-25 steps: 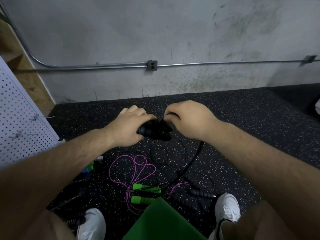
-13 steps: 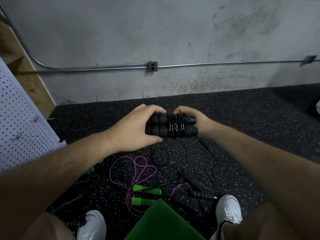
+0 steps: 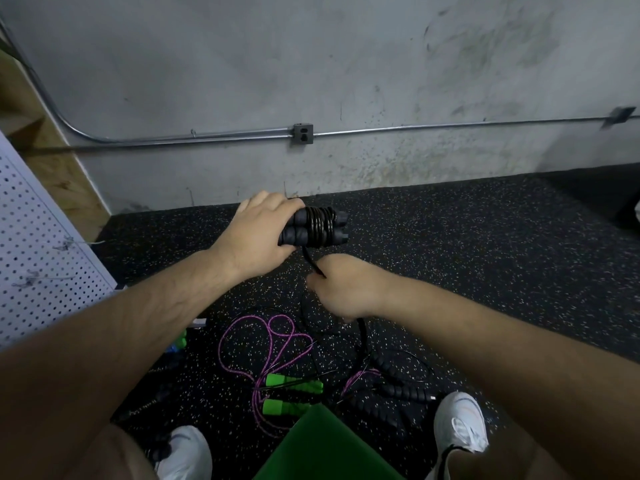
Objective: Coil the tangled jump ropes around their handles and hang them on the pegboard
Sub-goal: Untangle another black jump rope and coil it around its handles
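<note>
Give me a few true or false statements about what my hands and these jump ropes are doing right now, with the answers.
1. The left hand grips two black ribbed foam handles held side by side. True.
2. The black rope is wound round those handles. True.
3. The right hand holds nothing. False: it grips the black rope's loose strand below the handles.
4. The green-handled purple jump rope hangs on the white perforated pegboard. False: it lies on the speckled black rubber floor, off the pegboard.
</note>
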`<state>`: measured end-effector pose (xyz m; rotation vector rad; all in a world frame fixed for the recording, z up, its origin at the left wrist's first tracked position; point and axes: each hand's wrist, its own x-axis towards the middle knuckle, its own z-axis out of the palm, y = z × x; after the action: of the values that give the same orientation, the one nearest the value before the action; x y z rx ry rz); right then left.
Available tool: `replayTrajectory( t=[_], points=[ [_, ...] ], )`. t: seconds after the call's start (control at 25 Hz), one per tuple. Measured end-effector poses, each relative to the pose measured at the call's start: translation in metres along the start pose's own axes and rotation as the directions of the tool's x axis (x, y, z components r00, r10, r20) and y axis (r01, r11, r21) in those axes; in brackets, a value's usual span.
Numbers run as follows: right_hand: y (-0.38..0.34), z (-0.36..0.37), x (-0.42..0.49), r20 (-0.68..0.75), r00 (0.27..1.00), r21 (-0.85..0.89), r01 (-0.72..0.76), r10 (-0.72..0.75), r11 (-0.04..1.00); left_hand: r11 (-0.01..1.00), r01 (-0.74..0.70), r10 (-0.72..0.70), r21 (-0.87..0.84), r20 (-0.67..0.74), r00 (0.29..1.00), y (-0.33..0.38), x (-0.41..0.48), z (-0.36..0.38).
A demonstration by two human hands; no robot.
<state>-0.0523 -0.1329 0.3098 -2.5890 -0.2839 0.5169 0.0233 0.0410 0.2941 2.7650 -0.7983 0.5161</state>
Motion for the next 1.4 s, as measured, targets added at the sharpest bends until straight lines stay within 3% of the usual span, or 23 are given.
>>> replayTrajectory(
  t=[0.12,0.24,0.32,0.4,0.52,0.56,0.64,0.68,0.8,0.92,1.08,1.2,1.28,1.4],
  points=[
    [-0.004,-0.027,-0.023,-0.029,0.995,-0.184,0.09,-0.097,0.979,0.996,-0.033,0.028,0.077,0.068,0.997,-0.003,-0.002,0.004],
    [0.003,-0.05,-0.028,-0.216,0.945,-0.437,0.132,-0.247,0.889,0.996,-0.048,0.037,0.074,0.146,0.989,-0.001,-0.005,0.004],
    [0.013,-0.061,-0.021,-0.353,0.87,-0.455,0.162,-0.344,0.876,0.993,-0.116,0.108,0.02,0.23,0.967,0.006,-0.01,0.003],
    [0.027,-0.068,-0.013,-0.413,0.842,-0.363,0.196,-0.345,0.911,0.982,-0.168,0.187,-0.09,0.289,0.939,0.018,-0.017,0.001],
    [0.056,-0.076,0.006,-0.397,0.889,-0.1,0.208,-0.23,0.973,0.945,-0.157,0.227,-0.288,0.229,0.947,0.036,-0.026,-0.012],
    [0.064,-0.078,0.009,-0.386,0.898,0.062,0.254,-0.212,0.965,0.926,-0.131,0.213,-0.354,0.203,0.956,0.04,-0.027,-0.019],
    [0.074,-0.073,0.01,-0.343,0.921,0.424,0.329,-0.187,0.844,0.88,-0.065,0.17,-0.471,0.184,0.968,0.045,-0.029,-0.034],
    [0.076,-0.063,0.011,-0.3,0.935,0.495,0.321,-0.187,0.807,0.856,-0.023,0.14,-0.516,0.188,0.972,0.046,-0.03,-0.038],
    [0.067,-0.012,0.011,-0.163,0.98,0.4,0.168,-0.11,0.901,0.847,0.062,0.035,-0.528,0.171,0.985,0.045,-0.027,-0.038],
    [0.047,0.027,0.01,-0.063,0.995,0.578,0.102,-0.08,0.81,0.91,0.079,-0.029,-0.407,0.128,0.991,0.035,-0.022,-0.028],
    [0.025,0.034,0.001,0.058,0.997,0.617,-0.001,-0.045,0.787,0.954,0.077,-0.058,-0.288,0.072,0.996,0.021,-0.015,-0.013],
    [0.005,0.031,-0.011,0.153,0.988,0.45,-0.055,-0.016,0.891,0.981,0.087,-0.085,-0.171,0.018,0.996,0.004,-0.01,-0.01],
    [-0.01,0.021,-0.023,0.077,0.997,0.182,-0.026,0.012,0.983,0.992,0.089,-0.083,-0.093,0.063,0.995,-0.008,-0.009,-0.01],
    [-0.023,-0.01,-0.051,-0.034,0.997,-0.18,0.061,-0.068,0.982,0.998,0.049,-0.041,-0.048,0.154,0.987,-0.015,-0.012,-0.004]
  ],
)
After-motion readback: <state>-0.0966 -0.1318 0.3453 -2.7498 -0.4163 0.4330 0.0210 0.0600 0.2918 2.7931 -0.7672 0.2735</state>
